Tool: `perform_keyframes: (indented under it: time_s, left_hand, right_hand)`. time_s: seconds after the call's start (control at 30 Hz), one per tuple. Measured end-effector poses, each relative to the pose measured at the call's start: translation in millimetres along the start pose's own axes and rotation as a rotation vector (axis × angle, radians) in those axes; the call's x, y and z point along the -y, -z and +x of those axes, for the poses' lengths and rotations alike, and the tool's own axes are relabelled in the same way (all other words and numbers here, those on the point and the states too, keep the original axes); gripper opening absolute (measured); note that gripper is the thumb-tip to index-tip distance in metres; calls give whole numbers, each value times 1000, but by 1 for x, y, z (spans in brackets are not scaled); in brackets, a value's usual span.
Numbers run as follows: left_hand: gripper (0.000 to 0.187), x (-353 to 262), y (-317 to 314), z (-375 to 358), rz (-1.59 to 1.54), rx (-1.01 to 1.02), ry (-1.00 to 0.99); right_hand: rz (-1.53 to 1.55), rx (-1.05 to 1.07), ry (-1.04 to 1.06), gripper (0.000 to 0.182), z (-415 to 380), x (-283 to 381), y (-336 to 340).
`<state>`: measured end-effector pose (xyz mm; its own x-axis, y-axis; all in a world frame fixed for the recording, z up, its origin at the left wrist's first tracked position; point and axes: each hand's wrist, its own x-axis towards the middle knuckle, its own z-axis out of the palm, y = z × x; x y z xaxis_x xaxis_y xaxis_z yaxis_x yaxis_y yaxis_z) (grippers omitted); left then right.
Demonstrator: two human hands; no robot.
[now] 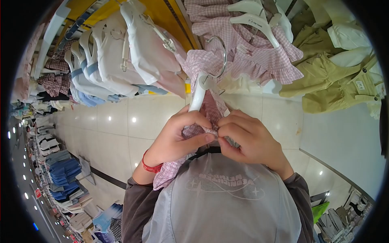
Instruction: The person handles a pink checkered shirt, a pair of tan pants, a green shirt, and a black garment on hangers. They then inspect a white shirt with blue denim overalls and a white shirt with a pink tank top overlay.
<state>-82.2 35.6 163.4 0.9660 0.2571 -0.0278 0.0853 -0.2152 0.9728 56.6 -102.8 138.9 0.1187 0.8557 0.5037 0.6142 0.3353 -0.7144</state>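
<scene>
A small pink gingham garment hangs on a white hanger in front of my chest, its metal hook pointing up and away. My left hand pinches an edge of its fabric between thumb and fingers, beside the hanger's arm. Close against it, my right hand is closed on the same edge, fingertips meeting those of the left. Whatever small fastening lies between the fingertips is hidden by them. Part of the garment drapes down past my left wrist, which wears a red cord bracelet.
Ahead, similar pink gingham garments hang on white hangers. White shirts hang at the left, khaki garments at the right. Pale floor tiles lie below. A rack of folded jeans stands at the far left, a grey panel at the right.
</scene>
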Motion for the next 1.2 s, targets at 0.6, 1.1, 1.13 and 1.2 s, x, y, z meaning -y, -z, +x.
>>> perform_keyframes:
  time_s: [0.6, 1.1, 1.13, 1.2]
  left_hand:
    - [17, 1, -4, -3, -1, -47, -19]
    - [11, 1, -2, -5, 56, -41, -28]
    - [13, 1, -2, -5, 61, -45, -29]
    - [18, -3, -4, -3, 95, -43, -51]
  right_hand:
    - [52, -149, -23, 21, -8, 0, -15]
    - [436, -180, -385, 13, -10, 8, -9]
    - [426, -184, -386, 13, -10, 8, -10]
    - [382, -186, -350, 15, -11, 7, -12]
